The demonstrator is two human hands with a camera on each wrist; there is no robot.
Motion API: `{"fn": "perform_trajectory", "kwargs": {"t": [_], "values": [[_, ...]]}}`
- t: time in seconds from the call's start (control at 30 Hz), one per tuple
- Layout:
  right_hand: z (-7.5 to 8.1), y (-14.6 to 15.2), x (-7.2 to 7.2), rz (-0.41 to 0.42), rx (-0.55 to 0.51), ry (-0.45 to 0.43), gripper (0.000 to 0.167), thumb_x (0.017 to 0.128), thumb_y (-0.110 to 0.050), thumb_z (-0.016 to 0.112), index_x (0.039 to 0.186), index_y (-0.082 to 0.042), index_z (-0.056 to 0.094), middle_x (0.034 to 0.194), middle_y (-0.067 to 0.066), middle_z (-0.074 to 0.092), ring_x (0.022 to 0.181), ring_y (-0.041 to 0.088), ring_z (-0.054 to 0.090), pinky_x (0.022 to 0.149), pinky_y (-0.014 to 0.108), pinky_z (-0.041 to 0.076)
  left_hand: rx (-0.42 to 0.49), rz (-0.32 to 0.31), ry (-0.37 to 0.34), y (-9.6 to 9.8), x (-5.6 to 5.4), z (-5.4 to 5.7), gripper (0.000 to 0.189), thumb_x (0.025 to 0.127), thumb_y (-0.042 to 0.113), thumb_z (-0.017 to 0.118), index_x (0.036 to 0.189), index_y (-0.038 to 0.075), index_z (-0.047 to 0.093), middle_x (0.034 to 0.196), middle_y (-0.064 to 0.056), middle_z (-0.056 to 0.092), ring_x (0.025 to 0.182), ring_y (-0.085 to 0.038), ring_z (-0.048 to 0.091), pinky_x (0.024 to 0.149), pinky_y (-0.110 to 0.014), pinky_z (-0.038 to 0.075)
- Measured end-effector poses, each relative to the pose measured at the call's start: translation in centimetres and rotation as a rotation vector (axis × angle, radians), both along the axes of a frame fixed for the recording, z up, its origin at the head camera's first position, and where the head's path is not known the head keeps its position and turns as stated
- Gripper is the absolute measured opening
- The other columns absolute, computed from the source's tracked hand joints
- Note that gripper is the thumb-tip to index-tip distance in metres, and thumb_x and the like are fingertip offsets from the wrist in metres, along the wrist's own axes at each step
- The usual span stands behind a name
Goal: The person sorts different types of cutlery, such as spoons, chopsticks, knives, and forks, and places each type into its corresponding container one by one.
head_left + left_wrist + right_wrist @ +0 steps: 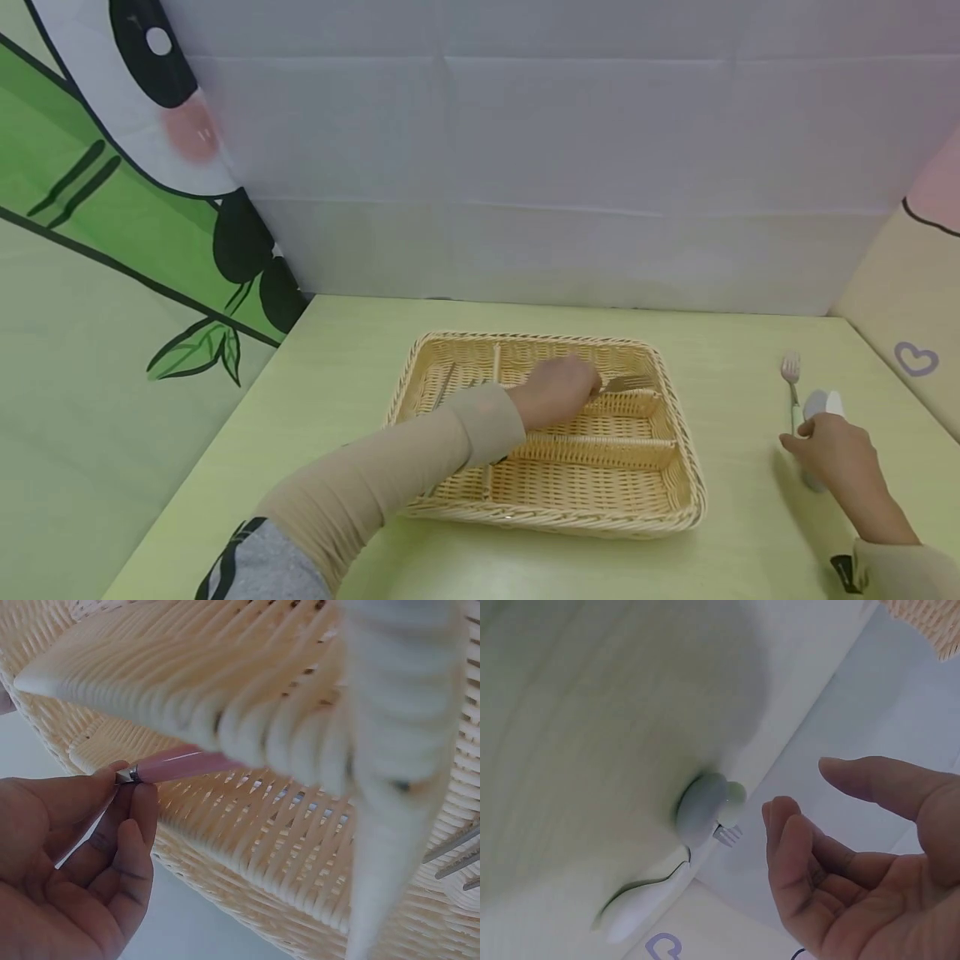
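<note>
My left hand is over a wicker basket, pinching a fork whose tines point right. In the left wrist view, the thumb and fingers of that hand grip the metal collar by the fork's pink handle, which runs beside a woven divider. On the right side of the table, my right hand hovers over cutlery. A second fork, a grey rounded piece and a white piece lie there. Thumb and fingers of the right hand stand apart, holding nothing.
Woven dividers split the basket into several compartments. Metal cutlery lies in the left one, with tines showing in the left wrist view. A pale table carries everything, with printed cloth walls behind and beside it.
</note>
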State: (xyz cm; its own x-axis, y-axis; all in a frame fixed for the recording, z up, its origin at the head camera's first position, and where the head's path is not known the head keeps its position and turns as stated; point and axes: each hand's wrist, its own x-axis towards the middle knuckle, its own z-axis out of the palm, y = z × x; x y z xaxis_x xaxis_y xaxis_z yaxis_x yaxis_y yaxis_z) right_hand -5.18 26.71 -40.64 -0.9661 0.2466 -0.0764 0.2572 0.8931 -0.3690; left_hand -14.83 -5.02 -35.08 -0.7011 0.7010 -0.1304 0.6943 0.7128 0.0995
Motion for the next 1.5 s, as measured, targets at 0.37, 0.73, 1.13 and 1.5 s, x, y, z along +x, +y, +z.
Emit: {"fn": "perform_trajectory", "kwargs": {"t": [0.37, 0.73, 1.13, 1.5], "values": [[-0.6, 0.4, 0.1, -0.061, -0.024, -0.023, 0.027, 0.083, -0.020, 0.053, 0.071, 0.003, 0.057, 0.062, 0.011, 0.050, 0.058, 0.024, 0.047, 0.047, 0.035, 0.039, -0.180, -0.041, 0.128, 0.4, 0.5, -0.6, 0.020, 0.093, 0.011, 0.052, 0.102, 0.021, 0.067, 0.092, 0.006, 0.067, 0.071, -0.004, 0.060, 0.056, -0.017, 0.048], [-0.5, 0.5, -0.6, -0.056, -0.010, -0.046, 0.025, 0.081, -0.016, 0.054, 0.067, 0.004, 0.051, 0.061, 0.011, 0.048, 0.057, 0.024, 0.046, 0.047, 0.035, 0.040, -0.267, -0.038, 0.116, 0.0, 0.6, -1.7, 0.019, 0.095, 0.014, 0.048, 0.097, 0.015, 0.066, 0.089, -0.001, 0.066, 0.057, -0.005, 0.053, 0.042, -0.018, 0.040], [-1.1, 0.5, -1.3, -0.044, 0.005, -0.056, 0.030, 0.079, -0.017, 0.057, 0.077, 0.010, 0.045, 0.066, 0.017, 0.047, 0.059, 0.027, 0.046, 0.048, 0.035, 0.040, -0.213, -0.038, 0.075, -0.1, 0.5, -2.3, 0.025, 0.094, 0.012, 0.050, 0.071, 0.016, 0.060, 0.066, 0.002, 0.059, 0.051, -0.007, 0.041, 0.043, -0.021, 0.034], [-1.1, 0.2, -1.8, -0.032, 0.023, -0.044, 0.025, 0.077, -0.013, 0.058, 0.071, 0.008, 0.048, 0.065, 0.018, 0.047, 0.060, 0.030, 0.045, 0.051, 0.039, 0.040, -0.175, -0.053, 0.053, -0.3, 0.2, -2.5, 0.031, 0.094, 0.012, 0.050, 0.063, 0.016, 0.049, 0.061, 0.003, 0.054, 0.052, -0.007, 0.040, 0.045, -0.021, 0.034]]}}
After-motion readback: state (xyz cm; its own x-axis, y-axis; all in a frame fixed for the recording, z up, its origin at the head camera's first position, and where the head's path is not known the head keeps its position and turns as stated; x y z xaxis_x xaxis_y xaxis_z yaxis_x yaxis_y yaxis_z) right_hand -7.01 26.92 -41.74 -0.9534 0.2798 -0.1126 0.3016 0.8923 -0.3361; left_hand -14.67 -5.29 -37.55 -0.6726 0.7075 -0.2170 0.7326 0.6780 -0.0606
